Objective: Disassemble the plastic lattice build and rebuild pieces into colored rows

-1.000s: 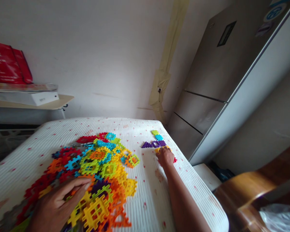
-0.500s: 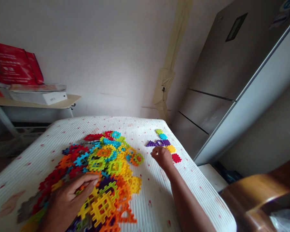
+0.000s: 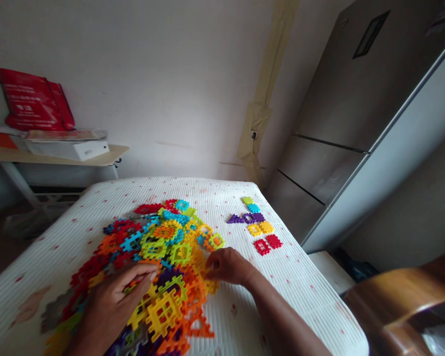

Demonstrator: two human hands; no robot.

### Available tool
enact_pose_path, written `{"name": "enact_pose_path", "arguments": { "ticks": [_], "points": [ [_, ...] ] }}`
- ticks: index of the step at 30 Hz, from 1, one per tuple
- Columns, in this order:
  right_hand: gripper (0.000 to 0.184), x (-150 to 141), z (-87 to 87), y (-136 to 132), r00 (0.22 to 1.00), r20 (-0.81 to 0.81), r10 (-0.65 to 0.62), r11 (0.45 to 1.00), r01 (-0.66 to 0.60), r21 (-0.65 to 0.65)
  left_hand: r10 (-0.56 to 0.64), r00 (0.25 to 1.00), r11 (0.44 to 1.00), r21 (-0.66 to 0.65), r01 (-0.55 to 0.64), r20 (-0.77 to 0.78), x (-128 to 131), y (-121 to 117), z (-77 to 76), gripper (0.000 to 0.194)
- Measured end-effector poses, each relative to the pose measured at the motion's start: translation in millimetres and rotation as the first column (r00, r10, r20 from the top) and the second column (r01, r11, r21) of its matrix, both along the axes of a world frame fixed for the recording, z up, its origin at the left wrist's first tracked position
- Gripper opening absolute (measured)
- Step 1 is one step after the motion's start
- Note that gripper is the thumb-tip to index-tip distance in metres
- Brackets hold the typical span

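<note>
A large heap of interlocking plastic waffle blocks [image 3: 163, 252] in many colours lies on a white quilted mattress [image 3: 222, 195]. My left hand [image 3: 114, 304] rests on the heap's near side, fingers curled over the pieces. My right hand [image 3: 228, 267] reaches its right edge, fingertips against yellow blocks [image 3: 202, 267]. To the right, apart from both hands, lie a small group of pieces: green [image 3: 247, 200], blue [image 3: 253, 208], purple [image 3: 246, 218], a yellow pair [image 3: 260, 228] and a red pair [image 3: 267, 244]. Whether either hand grips a block is hidden.
A stainless steel fridge [image 3: 330, 148] stands beyond the mattress's right edge, with a brown wooden chair [image 3: 396, 301] at lower right. At back left, a shelf [image 3: 59, 157] holds a red bag [image 3: 33, 101] and a white box [image 3: 66, 150].
My right hand has moved left from the small group to the heap. That group now shows a second yellow block and a second red block. The view has shifted slightly.
</note>
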State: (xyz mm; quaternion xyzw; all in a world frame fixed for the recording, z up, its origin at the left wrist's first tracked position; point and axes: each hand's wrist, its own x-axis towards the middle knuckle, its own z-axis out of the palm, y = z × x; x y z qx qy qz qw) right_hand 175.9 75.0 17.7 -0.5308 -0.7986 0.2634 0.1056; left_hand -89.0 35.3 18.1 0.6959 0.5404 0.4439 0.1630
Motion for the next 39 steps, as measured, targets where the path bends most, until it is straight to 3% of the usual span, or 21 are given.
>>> {"name": "enact_pose_path", "arguments": {
  "ticks": [5, 12, 19, 24, 28, 33, 37, 39],
  "points": [
    [0.010, -11, 1.7, -3, 0.999, 0.045, -0.023, 0.998, 0.020, 0.059, -0.013, 1.000, 1.000, 0.027, 0.013, -0.015, 0, 1, -2.0, 0.027],
    [0.016, -30, -1.2, -6, 0.963, 0.231, -0.137, 0.981, 0.100, 0.165, -0.036, 0.997, 0.999, 0.034, 0.038, -0.068, -3, 1, -8.9, 0.025],
    [0.012, -9, 13.6, 2, 0.973, 0.019, -0.230, 0.948, 0.220, 0.229, -0.041, 0.994, 0.994, 0.099, 0.051, -0.103, -1, 3, -13.0, 0.023],
    [0.010, 0, 11.0, 4, 0.978, -0.018, -0.207, 0.943, 0.204, 0.264, -0.100, 0.981, 0.987, 0.112, 0.119, -0.165, 0, 3, -17.1, 0.018],
    [0.016, 7, 7.4, 6, 0.979, 0.103, -0.178, 0.934, 0.136, 0.331, -0.119, 0.979, 0.979, 0.145, 0.144, -0.164, 7, 1, -17.2, 0.015],
    [0.026, 21, 4.1, 11, 0.907, 0.360, -0.218, 0.928, 0.079, 0.364, -0.107, 0.984, 0.979, 0.155, 0.129, -0.141, 10, 0, -15.7, 0.018],
    [0.031, 27, 1.2, 13, 0.895, 0.400, -0.198, 0.931, 0.043, 0.363, -0.133, 0.970, 0.976, 0.145, 0.164, -0.204, 7, 2, -14.0, 0.017],
    [0.032, 27, 2.0, 12, 0.892, 0.386, -0.236, 0.925, 0.085, 0.369, -0.138, 0.965, 0.977, 0.132, 0.170, -0.223, 5, 3, -13.0, 0.017]
  ]
}}
